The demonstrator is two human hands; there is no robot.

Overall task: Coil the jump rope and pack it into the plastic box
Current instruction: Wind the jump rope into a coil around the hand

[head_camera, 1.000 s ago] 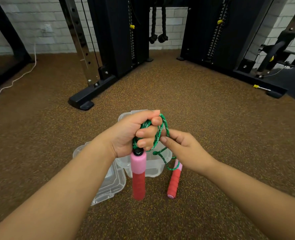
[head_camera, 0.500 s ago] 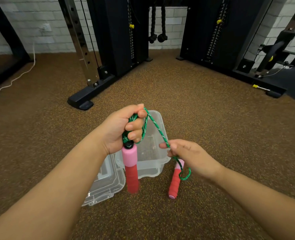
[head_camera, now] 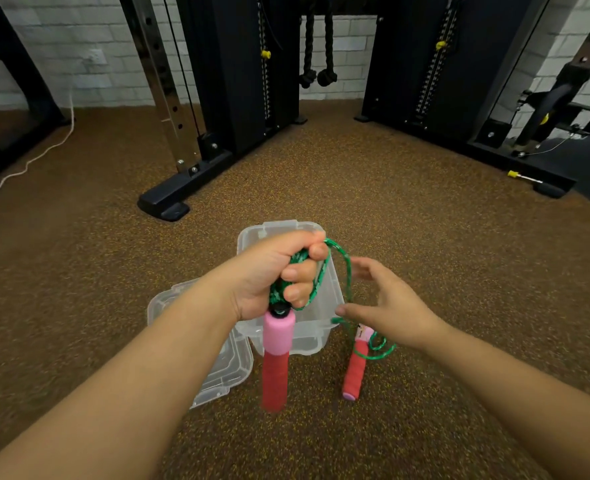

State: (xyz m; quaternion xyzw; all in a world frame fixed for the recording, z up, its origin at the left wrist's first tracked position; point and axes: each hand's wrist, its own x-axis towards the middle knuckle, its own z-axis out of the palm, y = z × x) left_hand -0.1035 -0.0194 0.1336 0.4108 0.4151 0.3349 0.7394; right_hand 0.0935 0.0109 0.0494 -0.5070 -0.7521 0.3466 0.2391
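Observation:
My left hand (head_camera: 279, 271) is closed around a bundle of green jump rope (head_camera: 321, 271) coils, above the clear plastic box (head_camera: 331, 289). One pink-and-red handle (head_camera: 275, 362) hangs straight down from this fist. My right hand (head_camera: 387, 306) is blurred, fingers spread, just right of a rope loop that arcs out of the left fist; whether it touches the rope is unclear. The second pink-and-red handle (head_camera: 354, 372) lies on the floor beside the box, with a short loop of rope at its top.
The box's clear lid (head_camera: 217, 372) lies on the brown speckled floor (head_camera: 425, 244) left of the box. Black cable-machine frames (head_camera: 217, 98) stand behind. A white cable (head_camera: 27, 164) runs along the far left floor, and a yellow-tipped pin (head_camera: 523, 176) lies far right.
My right hand has let the rope strand go and risen beside the loop with fingers spread. My left fist with the coils has shifted slightly right over the box.

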